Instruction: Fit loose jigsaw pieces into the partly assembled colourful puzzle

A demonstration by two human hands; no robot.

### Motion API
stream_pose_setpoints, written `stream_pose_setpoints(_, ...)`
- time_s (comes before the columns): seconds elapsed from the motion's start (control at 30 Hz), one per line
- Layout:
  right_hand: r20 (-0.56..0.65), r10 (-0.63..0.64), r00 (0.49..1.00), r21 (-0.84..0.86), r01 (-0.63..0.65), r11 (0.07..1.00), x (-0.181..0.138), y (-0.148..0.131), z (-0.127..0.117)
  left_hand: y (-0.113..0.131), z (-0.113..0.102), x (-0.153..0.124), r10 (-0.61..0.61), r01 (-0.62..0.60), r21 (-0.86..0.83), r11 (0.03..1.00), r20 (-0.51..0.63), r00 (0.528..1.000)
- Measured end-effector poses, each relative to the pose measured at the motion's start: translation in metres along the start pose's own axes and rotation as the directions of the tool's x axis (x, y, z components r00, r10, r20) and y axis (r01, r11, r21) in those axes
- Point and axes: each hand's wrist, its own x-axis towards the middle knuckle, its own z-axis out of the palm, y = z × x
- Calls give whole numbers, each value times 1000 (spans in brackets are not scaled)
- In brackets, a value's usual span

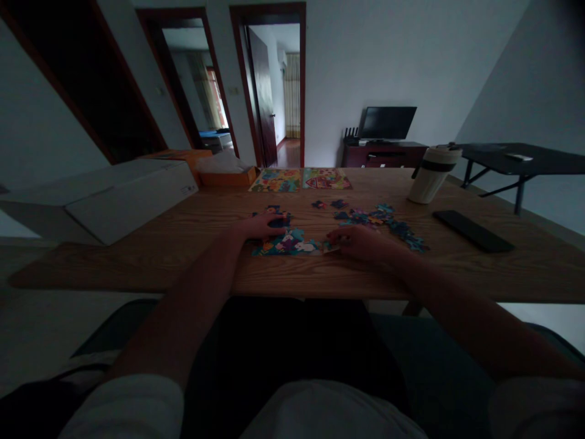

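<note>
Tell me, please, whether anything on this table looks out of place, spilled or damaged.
Nothing stands out. The loose puzzle pieces lie scattered but flat beside the joined section, the tumbler stands upright with no spill, and the phone lies flat on the table. The dim light hides any fine damage.

home: tv [386, 123], bedroom doorways [274, 91]

Wht short sleeves [132, 405] L+R, wht shirt [329, 414], dk trousers [283, 341].
</note>
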Motion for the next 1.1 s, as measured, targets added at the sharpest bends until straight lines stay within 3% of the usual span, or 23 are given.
stream_pose_setpoints(0.1,51,-67,996,-20,69,997,-5,-2,-3,0,0,0,1,-1,-8,1000,-9,1000)
stream_pose_setpoints(0.6,28,-306,952,-115,307,945,-3,-15,0,-2,2,3,25,-26,-41,999,-31,999)
stream_pose_setpoints(0.9,24,-305,952,-202,303,931,-5,-23,1,1,2,2,22,-23,-13,1000,-22,1000)
stream_pose_setpoints(1.1,3,-263,965,-149,261,954,-6,-18,-4,3,6,6,-21,21,6,1000,-29,999)
